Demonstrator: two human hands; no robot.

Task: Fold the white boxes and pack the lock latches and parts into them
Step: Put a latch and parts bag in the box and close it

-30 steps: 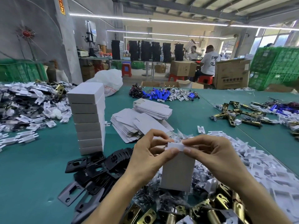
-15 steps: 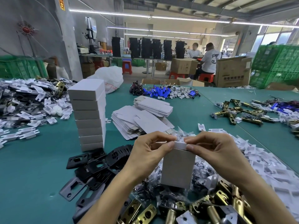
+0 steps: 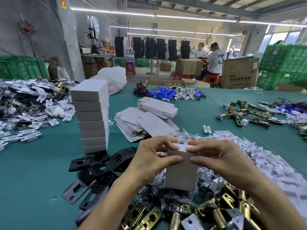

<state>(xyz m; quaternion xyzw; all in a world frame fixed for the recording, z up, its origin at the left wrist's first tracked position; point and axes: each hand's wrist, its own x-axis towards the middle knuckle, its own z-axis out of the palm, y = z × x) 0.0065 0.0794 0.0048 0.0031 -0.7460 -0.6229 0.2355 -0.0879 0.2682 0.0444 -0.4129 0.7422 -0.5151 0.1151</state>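
Left hand (image 3: 152, 156) and right hand (image 3: 221, 156) both pinch top end of upright white box (image 3: 181, 173); thumbs on near face, fingers curled over top flap. Box held above brass latches (image 3: 216, 211) and bagged small parts at near edge. Black plates (image 3: 96, 166) heaped left of hands on green surface (image 3: 33, 180). Stack of closed boxes (image 3: 91, 117) just behind plates. Flat box blanks (image 3: 146, 123) in two piles beyond hands. White plastic pieces (image 3: 249, 151) spread to right.

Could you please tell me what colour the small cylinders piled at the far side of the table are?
The cylinders are blue, seen in the head view.
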